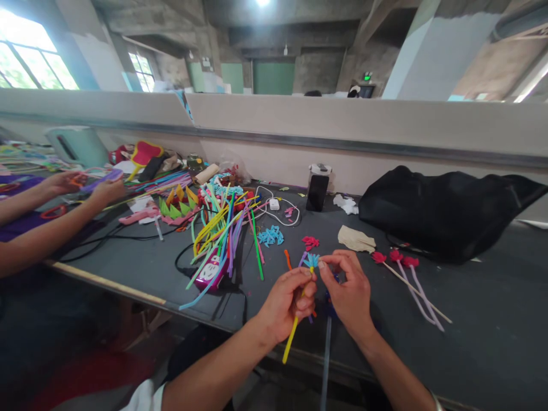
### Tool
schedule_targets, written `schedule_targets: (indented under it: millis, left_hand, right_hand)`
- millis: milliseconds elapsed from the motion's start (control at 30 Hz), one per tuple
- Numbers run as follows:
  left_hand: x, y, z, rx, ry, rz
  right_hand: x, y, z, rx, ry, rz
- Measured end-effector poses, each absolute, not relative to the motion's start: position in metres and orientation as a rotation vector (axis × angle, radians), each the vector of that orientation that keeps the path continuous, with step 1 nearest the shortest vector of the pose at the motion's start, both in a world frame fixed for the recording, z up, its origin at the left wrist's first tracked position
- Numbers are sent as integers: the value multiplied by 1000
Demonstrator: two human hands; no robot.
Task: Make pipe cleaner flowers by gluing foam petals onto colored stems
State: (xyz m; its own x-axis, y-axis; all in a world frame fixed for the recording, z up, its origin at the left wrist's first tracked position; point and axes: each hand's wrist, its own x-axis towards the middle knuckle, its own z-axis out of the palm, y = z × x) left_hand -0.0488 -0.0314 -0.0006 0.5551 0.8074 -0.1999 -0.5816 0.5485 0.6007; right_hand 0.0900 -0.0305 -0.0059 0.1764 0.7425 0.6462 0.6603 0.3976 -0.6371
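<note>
My left hand is closed around a yellow pipe-cleaner stem that hangs down past the table edge. At the stem's top sits a small blue paper flower. My right hand pinches at that flower from the right, fingertips pressed together. Both hands hover just above the dark table near its front edge. Three finished stems with red flower heads lie to the right of my hands.
A heap of coloured pipe cleaners lies left of centre. Blue and red paper cut-outs lie behind my hands. A black bag fills the right back. A phone leans at the wall. Another person's arms work at the left.
</note>
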Motion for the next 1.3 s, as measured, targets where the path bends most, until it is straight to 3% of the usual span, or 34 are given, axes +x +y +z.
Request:
schedule_targets:
  millis: [1033,1300]
  left_hand:
    - [-54,-23,-9,696,580,1048]
    - [-54,-27,-2,686,503,1062]
  right_hand:
    - [101,-28,-7,-1343,-1460,281]
    - [97,28,-19,-1475,-1702,352]
